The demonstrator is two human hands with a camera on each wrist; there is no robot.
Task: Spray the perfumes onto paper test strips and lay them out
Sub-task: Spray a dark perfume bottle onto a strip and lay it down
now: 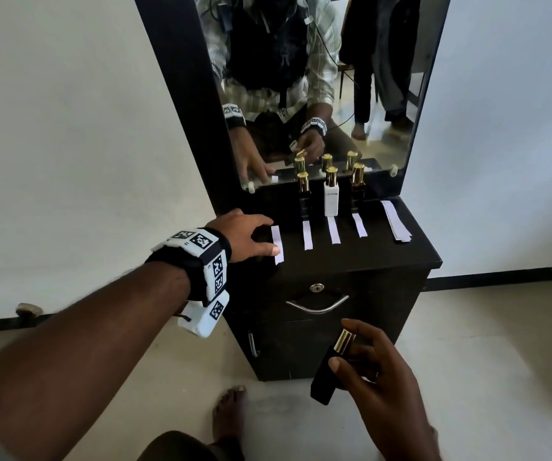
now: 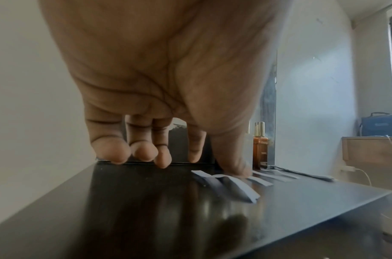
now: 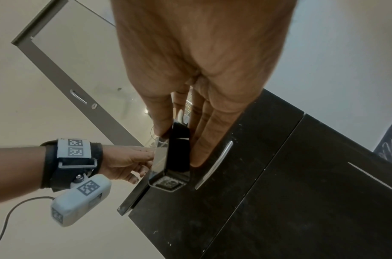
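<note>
My left hand (image 1: 268,237) rests spread on the black cabinet top (image 1: 351,261), and its thumb (image 2: 235,168) presses the leftmost white paper strip (image 1: 278,245) (image 2: 232,187) flat. Three more strips (image 1: 334,229) lie in a row to its right, each in front of a gold-capped perfume bottle: black (image 1: 304,201), white (image 1: 331,197) and amber (image 1: 358,189) (image 2: 260,149). My right hand (image 1: 351,361) (image 3: 178,145) is low in front of the cabinet and grips a black perfume bottle (image 1: 326,374) (image 3: 179,152) with its gold cap on, tilted.
A stack of spare strips (image 1: 397,221) lies at the cabinet top's right end. A mirror (image 1: 351,94) stands behind the bottles. Below the top are a drawer handle (image 1: 318,305) and a lock. A bare foot (image 1: 229,417) is on the floor.
</note>
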